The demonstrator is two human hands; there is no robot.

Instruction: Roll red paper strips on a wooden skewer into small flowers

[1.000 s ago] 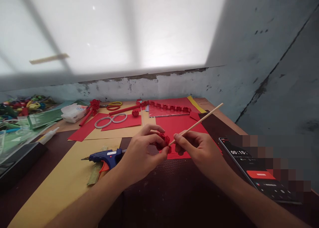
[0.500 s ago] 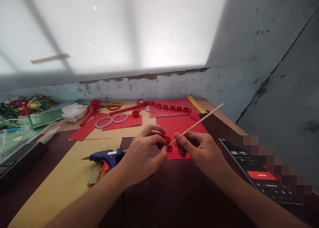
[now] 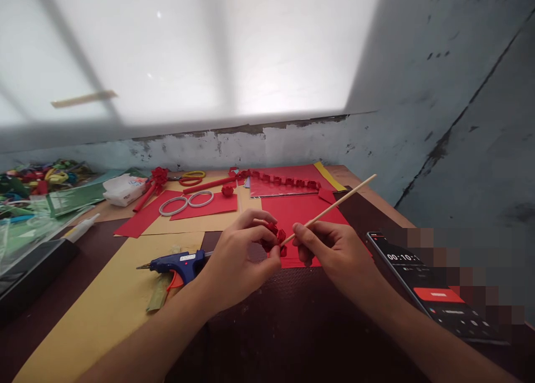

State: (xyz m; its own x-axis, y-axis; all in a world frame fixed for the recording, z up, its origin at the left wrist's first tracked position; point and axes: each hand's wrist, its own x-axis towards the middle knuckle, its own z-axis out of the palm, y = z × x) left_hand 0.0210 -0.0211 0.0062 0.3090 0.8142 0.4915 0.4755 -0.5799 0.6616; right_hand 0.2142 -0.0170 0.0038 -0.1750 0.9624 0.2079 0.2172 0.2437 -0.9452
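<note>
Between the thumb and fingers of my left hand [image 3: 246, 255] is a red paper flower [image 3: 282, 237], partly hidden by the fingers. My right hand [image 3: 330, 246] pinches a thin wooden stick [image 3: 343, 202] near its lower end. That end meets the flower close to my left thumb, while the rest of the stick slants up to the right. Both hands are above the front edge of some red paper [image 3: 305, 210]. A blue glue gun [image 3: 179, 263] lies left of my left hand, its nozzle pointing left.
A phone [image 3: 434, 288] showing a timer lies at the right. Two rings [image 3: 173, 206], a small red paper flower [image 3: 227, 190], scissors [image 3: 192, 178] and a curled red strip [image 3: 288, 180] lie farther back. Bags of colourful scraps [image 3: 50, 177] fill the far left.
Both hands keep almost the same pose. The flower has shifted or turned very slightly at the stick's tip, which stays against it.
</note>
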